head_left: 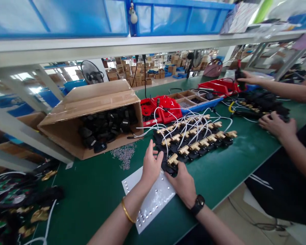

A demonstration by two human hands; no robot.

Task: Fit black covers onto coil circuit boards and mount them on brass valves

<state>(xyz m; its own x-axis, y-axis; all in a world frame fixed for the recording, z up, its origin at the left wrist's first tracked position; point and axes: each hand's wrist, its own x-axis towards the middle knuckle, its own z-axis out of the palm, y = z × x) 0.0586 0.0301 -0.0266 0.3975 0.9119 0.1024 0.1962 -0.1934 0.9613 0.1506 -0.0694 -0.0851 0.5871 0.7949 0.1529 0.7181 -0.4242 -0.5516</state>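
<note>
Rows of black housings with brass T-shaped fittings (195, 146) and thin white cables stand on the green bench. The nearest housing with a brass fitting (172, 159) lies at the row's left end. My right hand (183, 185), with a black watch on its wrist, has thumb and fingers around that housing's near side. My left hand (151, 163) is just left of it, fingers stretched and apart, with nothing visible in them. Beneath my hands lies a white sheet (153, 200) dotted with small shiny round pieces.
A cardboard box (91, 98) on its side holds black parts. Small screws or pins (124, 154) lie scattered before it. Behind are a red tray (165, 109) and a divided blue tray (199, 105). At right, a co-worker's hands (277, 124) handle black parts. A shelf (142, 44) overhangs the bench.
</note>
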